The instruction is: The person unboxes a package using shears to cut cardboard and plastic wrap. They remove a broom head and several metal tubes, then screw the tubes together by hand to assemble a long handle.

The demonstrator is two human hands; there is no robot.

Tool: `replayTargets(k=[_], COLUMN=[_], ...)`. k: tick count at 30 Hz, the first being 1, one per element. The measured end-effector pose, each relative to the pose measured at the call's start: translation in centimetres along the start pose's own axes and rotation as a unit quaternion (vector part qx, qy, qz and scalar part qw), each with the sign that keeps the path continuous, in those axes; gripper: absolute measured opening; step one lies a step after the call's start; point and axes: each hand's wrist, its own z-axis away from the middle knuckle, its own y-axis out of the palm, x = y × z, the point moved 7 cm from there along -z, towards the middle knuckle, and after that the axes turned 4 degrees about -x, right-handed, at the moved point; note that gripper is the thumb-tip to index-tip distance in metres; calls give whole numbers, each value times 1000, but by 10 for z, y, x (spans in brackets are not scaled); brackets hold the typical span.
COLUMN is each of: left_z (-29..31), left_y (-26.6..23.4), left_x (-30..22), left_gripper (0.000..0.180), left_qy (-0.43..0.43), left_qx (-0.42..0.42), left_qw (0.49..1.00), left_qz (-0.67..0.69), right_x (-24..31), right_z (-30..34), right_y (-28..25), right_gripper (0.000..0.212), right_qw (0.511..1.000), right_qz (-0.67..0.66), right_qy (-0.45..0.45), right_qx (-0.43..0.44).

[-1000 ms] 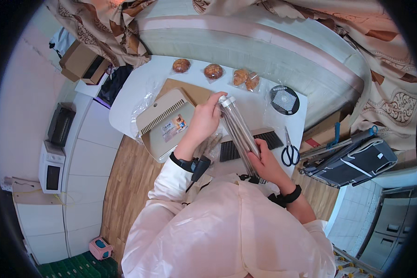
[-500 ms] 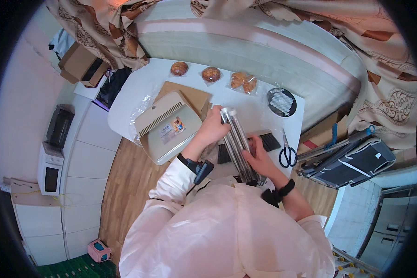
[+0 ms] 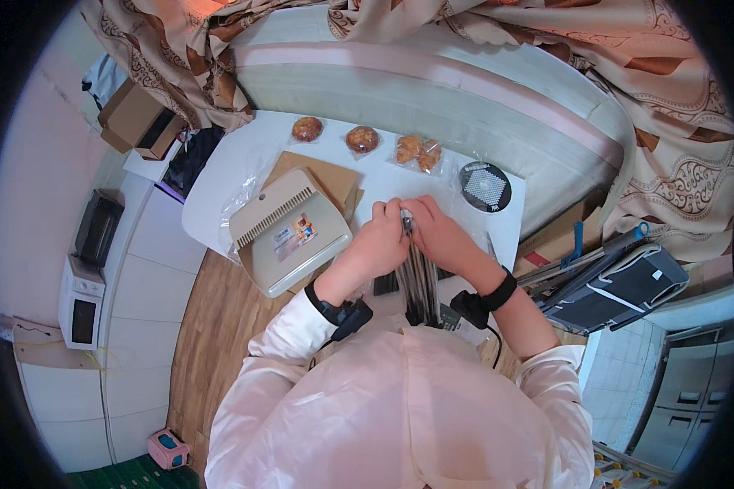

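A bundle of silvery metal tubes (image 3: 420, 285) in clear plastic stands upright, its far end between my hands. My left hand (image 3: 381, 240) pinches that end from the left. Opposite it, my right hand (image 3: 439, 232) pinches the same end, so the fingertips of both hands meet. Left of the bundle, a beige dustpan (image 3: 328, 230) with a comb-like toothed edge and a sticker lies on a cardboard sheet (image 3: 349, 194). The dark bristles of a broom head (image 3: 385, 284) show partly behind the tubes. My right arm hides most of the scissors.
Along the white table's (image 3: 265, 134) far side are two round wrapped buns (image 3: 307, 129) and a bag of croissant-like pastries (image 3: 417, 152). A black disc with a pale mesh centre (image 3: 486, 187) lies near the right corner. Folded dark furniture (image 3: 620, 289) leans on the right.
My right hand has moved up the tubes to their far end, beside my left hand. The bundle has turned more upright. My right forearm now covers the scissors and part of the broom head.
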Motion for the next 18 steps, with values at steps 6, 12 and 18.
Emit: replayTargets(k=[6, 12, 18], left_z=[3, -15, -31], left_y=[-4, 33, 108], left_x=[9, 37, 109], left_gripper=[40, 34, 26], left_qy=[2, 66, -285], left_qx=[36, -40, -32], left_qw=[993, 975, 714], left_qz=[110, 210, 639], right_x=[-15, -20, -80], right_z=[8, 10, 11], right_y=[-5, -7, 46], right_gripper=[36, 29, 24], right_qw=[994, 991, 989], right_qz=[-104, -107, -70], right_qy=[7, -22, 75], right_qx=[-21, -79, -111])
